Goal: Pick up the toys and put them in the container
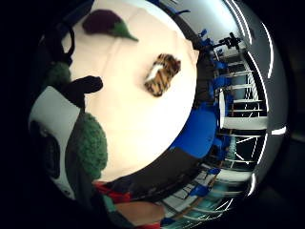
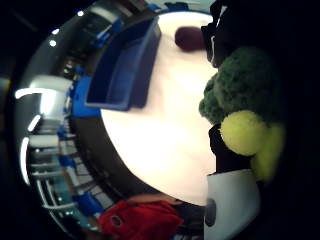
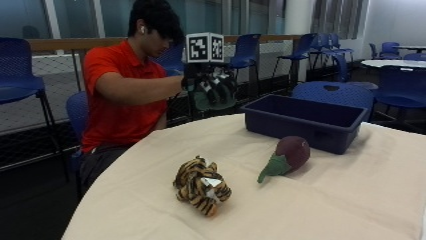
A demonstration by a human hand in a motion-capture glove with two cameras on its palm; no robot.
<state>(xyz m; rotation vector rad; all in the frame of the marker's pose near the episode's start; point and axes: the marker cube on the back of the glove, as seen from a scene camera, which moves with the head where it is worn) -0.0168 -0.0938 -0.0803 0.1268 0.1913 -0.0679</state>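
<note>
My gloved right hand (image 3: pixel 212 85) is raised above the table's far edge, left of the blue container (image 3: pixel 293 129). Its fingers curl round a green plush toy (image 3: pixel 208 102). That toy has fuzzy green and yellow parts and fills the thumb side palm view (image 2: pixel 241 87); it also shows beside a gloved finger (image 1: pixel 85 88) as green plush (image 1: pixel 93 143). A striped tiger toy (image 3: pixel 200 185) (image 1: pixel 162 74) lies on the white tablecloth near the front. A purple eggplant toy (image 3: pixel 290 152) (image 1: pixel 102 23) (image 2: pixel 189 38) lies just in front of the container (image 2: pixel 125 65), which looks empty.
The round table (image 3: pixel 339 210) has a white cloth. The person in a red shirt sits at its far left side. Blue chairs (image 3: pixel 333 95) stand behind the container, and more chairs and a railing stand further back.
</note>
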